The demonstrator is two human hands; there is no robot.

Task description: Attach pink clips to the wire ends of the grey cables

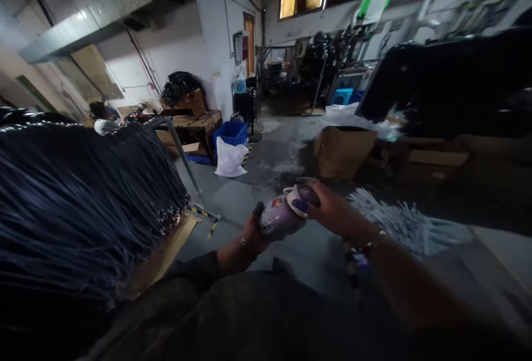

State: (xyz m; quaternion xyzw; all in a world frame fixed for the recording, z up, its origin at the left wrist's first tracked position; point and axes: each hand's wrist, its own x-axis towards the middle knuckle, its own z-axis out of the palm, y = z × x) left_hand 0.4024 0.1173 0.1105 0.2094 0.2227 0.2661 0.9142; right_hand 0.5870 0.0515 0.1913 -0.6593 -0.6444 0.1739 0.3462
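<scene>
A bottle (279, 220) is held tilted in the near middle of the scene. Its body is clasped by the left hand (256, 235), the grip closed around it; its lid (306, 197) is grasped by the right hand (330, 207), that grip closed too. Dark cords (83, 195) are massed at the left, pale strands (390, 220) are spread at the right, and a blue bin (233, 132) is placed farther off, touched by a white bag (230, 158).

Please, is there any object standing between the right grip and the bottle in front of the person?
Nothing visible stands between them: the right grip is touching the bottle at its top end, while the left grip holds it around the lower body.
</scene>
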